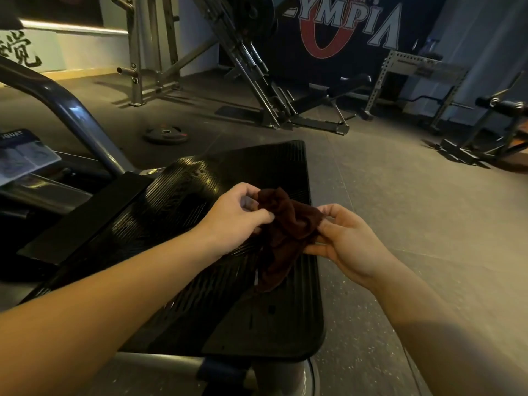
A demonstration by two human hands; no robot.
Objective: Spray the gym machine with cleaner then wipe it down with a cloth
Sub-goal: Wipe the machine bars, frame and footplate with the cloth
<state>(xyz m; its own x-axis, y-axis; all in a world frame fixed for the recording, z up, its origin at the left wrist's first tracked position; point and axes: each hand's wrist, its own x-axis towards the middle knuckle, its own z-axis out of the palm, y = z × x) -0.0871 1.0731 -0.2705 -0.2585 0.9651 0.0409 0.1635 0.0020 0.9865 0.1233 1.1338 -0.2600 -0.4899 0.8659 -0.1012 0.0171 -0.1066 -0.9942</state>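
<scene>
A dark brown cloth (283, 235) hangs bunched between both my hands above the black ribbed foot platform (200, 195) of a squat machine. My left hand (237, 215) pinches the cloth's upper left part with thumb and fingers. My right hand (343, 241) holds its right side, fingers curled round the fabric. The cloth's lower end droops down onto the platform. Wet-looking drips show on the platform's near part (257, 318). No spray bottle is in view.
The machine's curved grey frame tube (74, 115) and an instruction placard (23, 158) stand at the left. A weight plate (165, 132) lies on the rubber floor behind. A leg press (257, 67), a bench and racks (414, 70) fill the back.
</scene>
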